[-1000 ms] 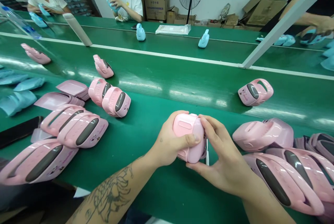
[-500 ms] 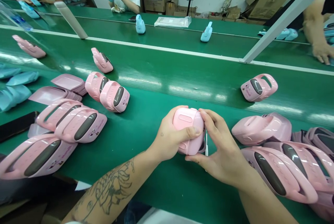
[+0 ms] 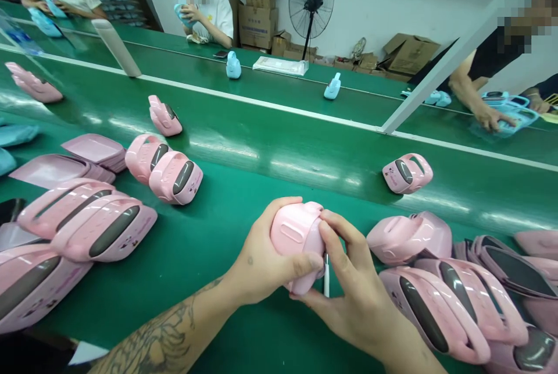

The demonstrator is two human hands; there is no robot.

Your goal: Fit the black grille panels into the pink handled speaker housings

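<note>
Clamping a glossy pink plastic casing (image 3: 297, 238) above the green belt table (image 3: 244, 327), the left hand (image 3: 265, 257) has its grip closed around the casing's near side, thumb lying across it. The right hand (image 3: 355, 287) grips the far end between thumb and fingers. A slim white stick (image 3: 326, 276) pokes down just beside the casing. Piled pink shells (image 3: 440, 304) lie right of the casing, more pink shells (image 3: 87, 223) lie left of it, and a lone pink shell (image 3: 407, 173) sits beyond it.

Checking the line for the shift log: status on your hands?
Left hand gripping pink plastic case. Right hand on it too, thin white stick at its edge. More pink cases on green belt, apart from hands.
</note>
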